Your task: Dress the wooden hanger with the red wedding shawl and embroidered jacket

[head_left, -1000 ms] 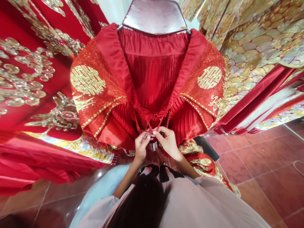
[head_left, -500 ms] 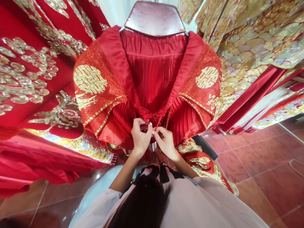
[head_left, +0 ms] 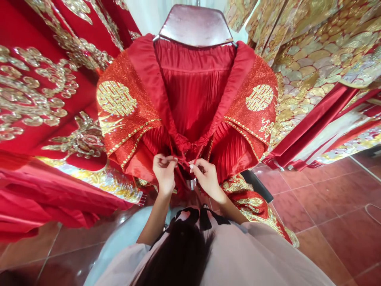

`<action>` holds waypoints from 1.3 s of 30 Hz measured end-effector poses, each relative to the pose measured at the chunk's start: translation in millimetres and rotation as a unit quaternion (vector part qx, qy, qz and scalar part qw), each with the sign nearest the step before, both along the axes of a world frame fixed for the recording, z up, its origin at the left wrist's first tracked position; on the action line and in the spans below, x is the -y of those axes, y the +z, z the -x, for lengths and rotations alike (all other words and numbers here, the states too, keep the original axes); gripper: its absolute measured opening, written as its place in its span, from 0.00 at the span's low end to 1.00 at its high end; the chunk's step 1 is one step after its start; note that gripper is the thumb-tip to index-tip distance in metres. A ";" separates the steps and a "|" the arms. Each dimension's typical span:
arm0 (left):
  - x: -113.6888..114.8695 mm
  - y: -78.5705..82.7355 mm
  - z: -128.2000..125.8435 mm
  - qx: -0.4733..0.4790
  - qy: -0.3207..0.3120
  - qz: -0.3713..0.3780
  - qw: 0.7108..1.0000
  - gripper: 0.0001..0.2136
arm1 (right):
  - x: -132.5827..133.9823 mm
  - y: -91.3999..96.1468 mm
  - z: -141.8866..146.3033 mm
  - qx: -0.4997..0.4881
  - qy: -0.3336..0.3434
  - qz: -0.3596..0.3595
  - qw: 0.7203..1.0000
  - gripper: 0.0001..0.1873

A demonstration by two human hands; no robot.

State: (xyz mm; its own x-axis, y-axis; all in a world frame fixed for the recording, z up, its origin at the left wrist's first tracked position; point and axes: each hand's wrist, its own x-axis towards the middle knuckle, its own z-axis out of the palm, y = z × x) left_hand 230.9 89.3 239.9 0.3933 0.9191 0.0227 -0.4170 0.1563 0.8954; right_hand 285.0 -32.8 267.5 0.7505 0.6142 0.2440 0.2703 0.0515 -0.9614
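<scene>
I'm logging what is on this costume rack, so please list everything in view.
hanging skirt: one, red pleated with gold-sequinned panels, centre, on the hanger
hanger: one, dark brown, top centre
red ties: a pair, red, at the skirt's gathered waist, between the hands
embroidered garments: several, red with gold, left side
scale-patterned garments: several, gold with red trim, right side
floor tiles: many, reddish brown, bottom and right
dark block: one, black, low beside the skirt; what it is cannot be told
hair: dark, bottom centre
sleeves: pale, bottom edge
left hand: bare, pinching a tie, below centre
right hand: bare, pinching the other tie, beside the left
</scene>
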 end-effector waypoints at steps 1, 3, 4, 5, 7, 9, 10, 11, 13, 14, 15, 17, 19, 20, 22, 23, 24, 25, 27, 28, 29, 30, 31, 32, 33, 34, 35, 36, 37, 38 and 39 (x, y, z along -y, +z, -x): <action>-6.8 -3.5 0.7 -0.008 0.052 -0.039 0.998 0.16 | 0.6 0.5 0.7 -0.010 0.005 -0.002 1.000 0.08; -23.8 -13.2 4.5 -0.039 0.127 -0.102 0.986 0.12 | 3.0 1.6 1.3 -0.023 0.013 -0.004 1.000 0.09; -33.0 -19.3 7.5 -0.069 0.136 -0.127 0.980 0.10 | 4.6 2.1 1.1 -0.024 0.013 -0.003 1.000 0.09; -41.8 -26.1 11.2 -0.103 0.126 -0.146 0.976 0.09 | 6.3 2.5 0.4 -0.023 0.014 -0.002 1.000 0.09; -56.3 -39.5 19.8 -0.166 0.066 -0.169 0.969 0.08 | 9.6 2.7 -1.9 -0.023 0.012 -0.007 1.000 0.08; -64.6 -48.8 28.6 -0.202 -0.010 -0.168 0.965 0.09 | 12.1 1.9 -4.4 -0.035 0.013 -0.020 0.999 0.07; -66.2 -50.4 32.7 -0.212 -0.040 -0.163 0.963 0.10 | 12.9 1.3 -5.5 -0.044 0.017 -0.026 0.999 0.07; -66.2 -49.3 36.5 -0.221 -0.067 -0.160 0.960 0.12 | 13.4 0.6 -6.4 -0.049 0.020 -0.031 0.998 0.07; -61.1 -38.3 42.5 -0.237 -0.123 -0.164 0.950 0.17 | 13.3 -0.5 -7.4 -0.034 0.026 -0.033 0.999 0.06; -55.8 -28.8 44.1 -0.239 -0.153 -0.174 0.943 0.19 | 12.8 -0.7 -7.6 -0.016 0.027 -0.031 0.999 0.06; -48.8 -17.5 44.5 -0.234 -0.182 -0.187 0.937 0.22 | 12.0 -0.6 -7.5 0.002 0.029 -0.028 0.999 0.06; -30.2 6.8 41.2 -0.200 -0.231 -0.223 0.926 0.23 | 10.2 0.4 -7.0 0.027 0.036 -0.022 0.999 0.07; -8.9 27.5 33.1 -0.154 -0.265 -0.251 0.918 0.21 | 9.2 2.7 -6.8 0.037 0.047 -0.018 0.998 0.07; 0.8 35.0 28.2 -0.138 -0.284 -0.256 0.913 0.19 | 9.5 4.4 -7.3 0.042 0.051 -0.017 0.998 0.07; 14.0 44.6 19.0 -0.129 -0.322 -0.248 0.904 0.17 | 12.2 9.3 -10.5 0.053 0.060 -0.015 0.997 0.07; 16.6 47.4 15.6 -0.135 -0.331 -0.244 0.902 0.17 | 14.6 12.7 -13.4 0.057 0.063 -0.011 0.996 0.07; 16.5 49.8 13.3 -0.143 -0.333 -0.246 0.899 0.17 | 17.5 16.7 -17.1 0.062 0.064 -0.004 0.996 0.07; 14.2 52.2 12.1 -0.154 -0.329 -0.255 0.896 0.17 | 20.7 21.2 -21.3 0.065 0.062 0.006 0.996 0.08; 6.5 58.2 11.5 -0.172 -0.318 -0.290 0.886 0.18 | 26.2 30.9 -29.3 0.074 0.064 0.029 0.995 0.13; 2.9 61.8 11.4 -0.172 -0.311 -0.305 0.883 0.19 | 28.0 35.5 -32.2 0.079 0.069 0.039 0.994 0.15; 0.6 65.6 11.1 -0.166 -0.312 -0.309 0.883 0.19 | 28.9 39.4 -34.0 0.086 0.074 0.046 0.992 0.16; -0.2 69.2 10.3 -0.152 -0.320 -0.297 0.887 0.20 | 28.8 42.5 -34.8 0.095 0.077 0.051 0.991 0.17; 0.5 72.6 9.0 -0.133 -0.335 -0.266 0.894 0.20 | 28.0 44.6 -34.7 0.101 0.075 0.057 0.990 0.17; 2.3 75.7 7.2 -0.112 -0.354 -0.220 0.902 0.21 | 26.6 46.0 -34.1 0.105 0.069 0.064 0.990 0.18; 4.5 78.7 5.3 -0.091 -0.371 -0.166 0.909 0.22 | 24.9 47.0 -33.7 0.103 0.058 0.070 0.991 0.20; 6.4 81.9 3.5 -0.073 -0.386 -0.112 0.913 0.23 | 23.4 48.0 -33.9 0.097 0.045 0.075 0.991 0.22; 7.3 85.7 2.1 -0.062 -0.396 -0.072 0.913 0.24 | 22.4 49.8 -34.9 0.087 0.035 0.077 0.993 0.25; 6.7 90.7 1.4 -0.059 -0.406 -0.048 0.911 0.25 | 22.2 53.0 -37.0 0.078 0.030 0.073 0.994 0.26; 4.7 97.1 1.3 -0.063 -0.423 -0.041 0.903 0.26 | 22.8 58.0 -40.1 0.070 0.030 0.064 0.995 0.26; 1.4 105.1 2.1 -0.070 -0.444 -0.041 0.892 0.27 | 24.4 65.3 -43.8 0.063 0.038 0.053 0.996 0.25; -2.8 114.9 3.7 -0.075 -0.464 -0.046 0.882 0.27 | 26.8 74.8 -47.9 0.058 0.054 0.040 0.996 0.22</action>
State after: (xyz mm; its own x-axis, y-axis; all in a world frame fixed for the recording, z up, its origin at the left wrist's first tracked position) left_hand 227.2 92.2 354.8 0.9796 0.1977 -0.0358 -0.0242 0.2928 0.9559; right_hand 332.9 -59.6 342.4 0.6486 0.7110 0.2718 0.3772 0.0100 -0.9261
